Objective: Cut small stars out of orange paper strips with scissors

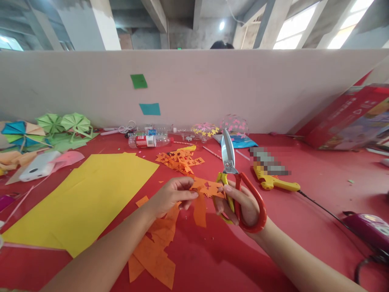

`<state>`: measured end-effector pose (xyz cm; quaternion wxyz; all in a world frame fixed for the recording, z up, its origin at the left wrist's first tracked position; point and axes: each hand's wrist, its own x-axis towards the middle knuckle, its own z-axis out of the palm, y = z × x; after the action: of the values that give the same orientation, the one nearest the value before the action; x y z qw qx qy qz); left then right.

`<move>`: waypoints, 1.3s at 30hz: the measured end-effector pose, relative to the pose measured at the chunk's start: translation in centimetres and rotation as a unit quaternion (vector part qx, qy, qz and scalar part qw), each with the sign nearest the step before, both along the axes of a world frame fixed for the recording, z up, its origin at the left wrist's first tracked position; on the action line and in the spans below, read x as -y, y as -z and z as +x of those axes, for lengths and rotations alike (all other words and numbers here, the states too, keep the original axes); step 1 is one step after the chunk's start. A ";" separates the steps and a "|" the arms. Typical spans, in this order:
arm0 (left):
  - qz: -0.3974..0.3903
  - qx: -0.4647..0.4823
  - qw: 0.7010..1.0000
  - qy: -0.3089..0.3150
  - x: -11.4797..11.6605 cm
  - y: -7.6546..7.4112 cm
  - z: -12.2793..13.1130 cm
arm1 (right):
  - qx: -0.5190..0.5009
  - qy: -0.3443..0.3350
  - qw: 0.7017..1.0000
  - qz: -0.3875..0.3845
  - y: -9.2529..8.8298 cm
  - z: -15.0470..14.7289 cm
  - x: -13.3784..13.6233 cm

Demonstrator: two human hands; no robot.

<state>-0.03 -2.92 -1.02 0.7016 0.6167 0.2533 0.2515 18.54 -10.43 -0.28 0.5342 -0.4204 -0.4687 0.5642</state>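
My left hand (178, 195) is closed, thumb and fingers pinching the left end of an orange paper strip (209, 185) with star-shaped cut-outs. In my right hand (247, 205) is a pair of scissors (228, 156) with red and yellow handles, blades pointing up and close together. The fingertips of this same hand also touch the strip's right end. Below the strip hangs or lies another orange piece (199, 211); I cannot tell whether it is joined. Orange paper scraps (159, 259) lie under and beside my left forearm. Farther back is a pile of orange star cut-outs (180, 160).
A yellow paper sheet (100, 190) covers the left of the red table (243, 267). A yellow glue gun (278, 183) with a black cord lies right. Plastic bottles (146, 141) line the white partition (194, 87). Paper umbrellas (75, 123) stand left, a red box (352, 117) right.
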 end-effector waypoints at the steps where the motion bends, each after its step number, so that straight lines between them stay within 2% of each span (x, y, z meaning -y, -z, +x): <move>1: -0.009 0.025 1.000 -0.011 -0.1 -0.1 -0.1 | -0.003 0.010 1.000 0.003 0.2 0.0 -0.1; 5: -0.008 0.118 0.992 -0.045 -0.2 -0.5 -0.4 | 0.063 0.022 0.997 -0.036 0.9 -0.1 -0.1; 9: -0.040 0.135 0.989 -0.044 0.0 -0.5 -0.4 | 0.134 0.025 0.988 -0.075 0.8 -0.6 0.3; 12: -0.063 0.140 0.988 -0.021 0.2 -0.2 -0.1 | 0.141 -0.019 0.984 -0.108 0.7 -0.9 0.5; 15: -0.066 0.145 0.987 -0.036 0.2 -0.2 0.1 | 0.152 -0.044 0.980 -0.123 0.8 -0.9 0.7; 18: -0.089 0.142 0.985 -0.053 0.0 -0.3 0.1 | 0.148 -0.004 0.983 -0.108 0.8 -0.7 0.7; 21: -0.093 0.113 0.989 -0.003 -0.1 -0.2 0.2 | 0.150 0.040 0.984 -0.090 0.6 -0.7 0.6; 23: -0.064 0.081 0.995 0.010 0.1 -0.1 0.3 | 0.155 0.047 0.983 -0.088 0.4 -0.7 0.5; 28: 0.012 0.024 0.997 -0.071 0.4 0.1 0.6 | 0.165 0.018 0.981 -0.103 0.3 -0.9 0.8; 33: -0.009 0.065 0.987 -0.149 0.0 -0.4 0.3 | 0.170 -0.017 0.981 -0.088 0.2 -1.2 1.0; 39: 0.004 0.094 0.967 -0.237 -1.0 -0.1 -0.1 | 0.189 0.028 0.978 -0.080 0.3 -0.8 0.8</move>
<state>-0.09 -1.94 -0.91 0.6399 0.5155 0.3245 0.4685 17.70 -11.20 -0.57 0.4160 -0.5738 -0.5024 0.4953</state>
